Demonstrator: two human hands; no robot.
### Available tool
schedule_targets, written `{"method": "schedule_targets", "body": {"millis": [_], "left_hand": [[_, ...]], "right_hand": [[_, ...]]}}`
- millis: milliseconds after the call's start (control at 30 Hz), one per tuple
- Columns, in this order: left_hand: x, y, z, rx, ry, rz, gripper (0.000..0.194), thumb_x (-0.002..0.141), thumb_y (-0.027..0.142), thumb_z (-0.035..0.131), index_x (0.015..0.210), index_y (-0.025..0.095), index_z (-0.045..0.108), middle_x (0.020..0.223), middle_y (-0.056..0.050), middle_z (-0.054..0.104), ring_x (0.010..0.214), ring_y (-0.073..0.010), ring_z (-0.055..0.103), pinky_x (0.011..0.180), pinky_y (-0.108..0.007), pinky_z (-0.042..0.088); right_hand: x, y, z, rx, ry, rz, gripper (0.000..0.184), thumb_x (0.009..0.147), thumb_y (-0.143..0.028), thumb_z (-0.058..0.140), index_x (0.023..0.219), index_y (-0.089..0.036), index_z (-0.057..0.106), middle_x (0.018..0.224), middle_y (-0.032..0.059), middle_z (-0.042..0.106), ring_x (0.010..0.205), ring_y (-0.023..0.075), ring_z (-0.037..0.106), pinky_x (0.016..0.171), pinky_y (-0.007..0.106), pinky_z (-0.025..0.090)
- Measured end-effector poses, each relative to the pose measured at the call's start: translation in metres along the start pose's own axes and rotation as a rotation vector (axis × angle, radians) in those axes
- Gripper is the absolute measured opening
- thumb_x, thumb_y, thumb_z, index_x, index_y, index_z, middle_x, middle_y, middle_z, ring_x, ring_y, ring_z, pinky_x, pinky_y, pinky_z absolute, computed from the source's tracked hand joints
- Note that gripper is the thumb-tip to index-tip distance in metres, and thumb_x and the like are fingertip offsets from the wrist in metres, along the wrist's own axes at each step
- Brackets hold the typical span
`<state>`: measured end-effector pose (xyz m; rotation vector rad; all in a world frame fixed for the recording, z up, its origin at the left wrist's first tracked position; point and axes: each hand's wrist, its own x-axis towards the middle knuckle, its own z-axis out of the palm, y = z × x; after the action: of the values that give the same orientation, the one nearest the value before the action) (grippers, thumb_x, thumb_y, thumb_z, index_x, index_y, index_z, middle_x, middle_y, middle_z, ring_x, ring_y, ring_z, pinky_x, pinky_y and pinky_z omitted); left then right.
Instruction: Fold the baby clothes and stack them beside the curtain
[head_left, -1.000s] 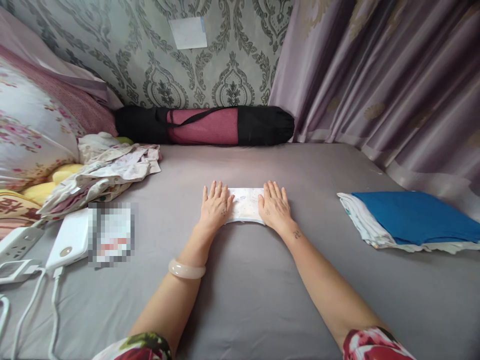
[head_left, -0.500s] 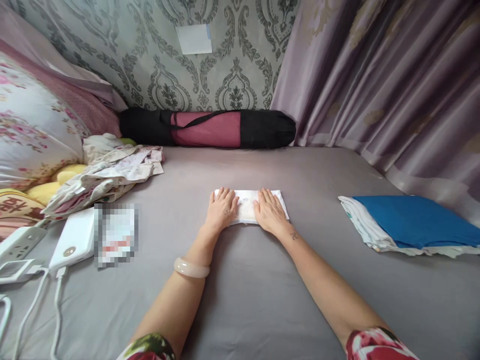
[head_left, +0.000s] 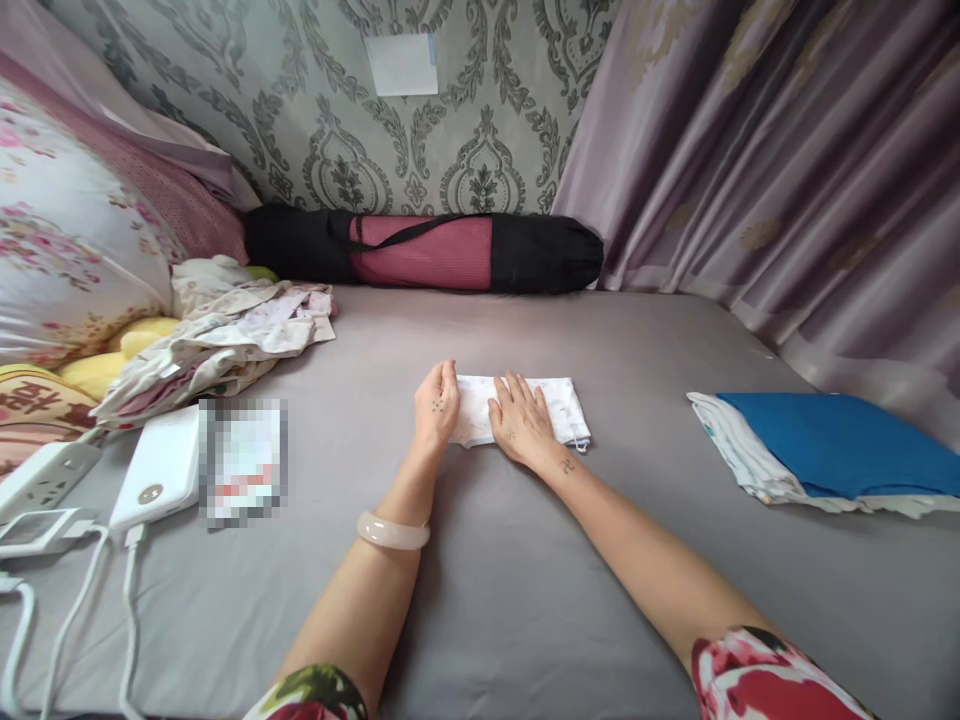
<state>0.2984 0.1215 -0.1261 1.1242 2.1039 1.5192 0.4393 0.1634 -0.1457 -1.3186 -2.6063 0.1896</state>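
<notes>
A small folded white garment with a faint print lies flat on the grey bed sheet. Turned on its side, my left hand is closed at the garment's left edge, its back facing left and most of its fingers hidden. My right hand rests palm down on the middle of the cloth, fingers spread. At the garment's lower right corner a thin white cord or trim sticks out.
To the right lies a folded stack of clothes with a blue piece on top. On the left are crumpled clothes, a power bank, a power strip, cables and a blurred packet. A black and pink long bag lies along the wall.
My left hand has turned from flat on the cloth to its side at the left edge. My right hand has slid left towards the middle. The view has shifted slightly.
</notes>
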Motion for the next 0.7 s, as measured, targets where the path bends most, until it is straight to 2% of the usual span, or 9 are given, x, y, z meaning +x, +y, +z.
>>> {"method": "schedule_targets", "body": {"millis": [100,200,333,433,567,700], "left_hand": [[0.002,-0.005,0.001,-0.079,0.045,-0.025,0.041,0.096,0.041,0.034,0.103,0.019,0.068,0.113,-0.011,0.069,0.113,-0.0245,0.06,0.1,-0.037,0.041],[0.005,-0.009,0.001,-0.149,0.076,-0.053,0.044,0.095,0.044,0.034,0.103,0.017,0.068,0.116,-0.012,0.069,0.114,-0.0251,0.06,0.101,-0.039,0.042],[0.007,-0.014,-0.001,-0.21,0.126,-0.081,0.047,0.095,0.047,0.035,0.101,0.015,0.069,0.114,-0.014,0.069,0.113,-0.0253,0.061,0.1,-0.04,0.044],[0.009,-0.017,-0.002,-0.295,0.164,-0.13,0.048,0.094,0.048,0.035,0.099,0.014,0.068,0.114,-0.015,0.069,0.112,-0.0252,0.062,0.098,-0.039,0.046],[0.012,-0.02,-0.001,-0.437,0.197,-0.219,0.047,0.093,0.049,0.037,0.095,0.013,0.066,0.114,-0.017,0.069,0.11,-0.0246,0.064,0.094,-0.038,0.048],[0.014,-0.022,0.0,-0.481,0.214,-0.223,0.046,0.092,0.049,0.037,0.092,0.013,0.066,0.11,-0.017,0.07,0.107,-0.0243,0.065,0.095,-0.039,0.048]], "right_hand": [[0.002,-0.005,-0.007,0.013,-0.042,0.016,0.055,0.099,-0.034,0.026,0.146,-0.008,0.039,0.153,0.0172,0.034,0.143,0.03,0.026,0.115,0.051,0.017],[0.007,-0.016,-0.007,0.018,-0.036,-0.003,0.055,0.099,-0.033,0.026,0.145,-0.006,0.039,0.153,0.0181,0.034,0.143,0.0294,0.024,0.116,0.05,0.013],[0.011,-0.029,0.002,0.025,-0.027,-0.025,0.056,0.099,-0.034,0.026,0.146,-0.007,0.039,0.154,0.0152,0.033,0.145,0.0277,0.021,0.117,0.048,0.009],[0.01,-0.03,0.008,0.019,-0.011,-0.02,0.056,0.098,-0.034,0.027,0.146,-0.008,0.039,0.154,0.0144,0.035,0.145,0.0278,0.02,0.117,0.048,0.009],[0.011,-0.03,0.004,0.009,-0.04,-0.024,0.056,0.098,-0.033,0.028,0.146,-0.006,0.039,0.153,0.0152,0.035,0.144,0.0285,0.022,0.117,0.048,0.009],[0.017,-0.042,0.001,0.016,-0.046,-0.028,0.057,0.098,-0.032,0.026,0.145,-0.002,0.037,0.154,0.0175,0.033,0.145,0.0289,0.02,0.117,0.049,0.005]]}}
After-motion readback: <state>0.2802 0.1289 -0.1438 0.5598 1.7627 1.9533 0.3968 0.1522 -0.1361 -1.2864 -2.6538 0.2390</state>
